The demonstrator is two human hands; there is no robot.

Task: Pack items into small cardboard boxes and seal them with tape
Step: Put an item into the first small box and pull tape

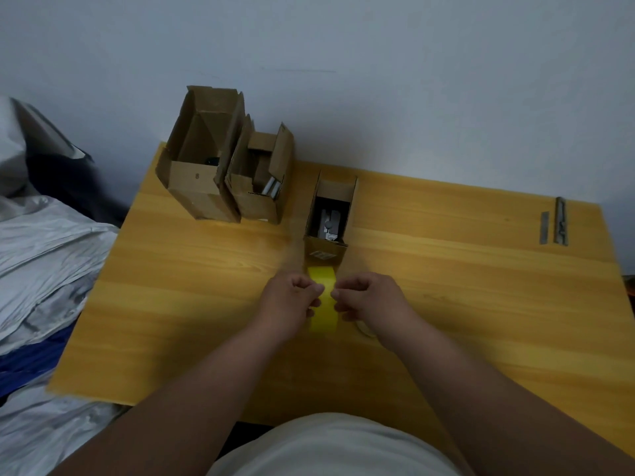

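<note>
Head view looks down on a yellow wooden table, whose near edge is cut off by the person's pale shirt at the bottom of the frame. Part of a pale roll of tape peeks out from under the right wrist; most of it is hidden. Contents of the three open cardboard boxes are hard to make out: the small box at centre holds a grey metal item deep in shadow, the middle box left of it shows a glint of something metallic at its near corner, and the tall box at upper left holds only a dark shape. Two thin metal strips lie at the right of the table, their detail too small to tell. Crumpled grey-white fabric fills the left edge, partly cut off.

Both forearms reach forward from the bottom of the frame and meet just below centre. The left hand and the right hand have their fingers curled, and each pinches one side edge of a yellow strip of tape. The strip runs between the hands, from just below the small box's near face down towards the person. Whether its far end touches the box is unclear.
</note>
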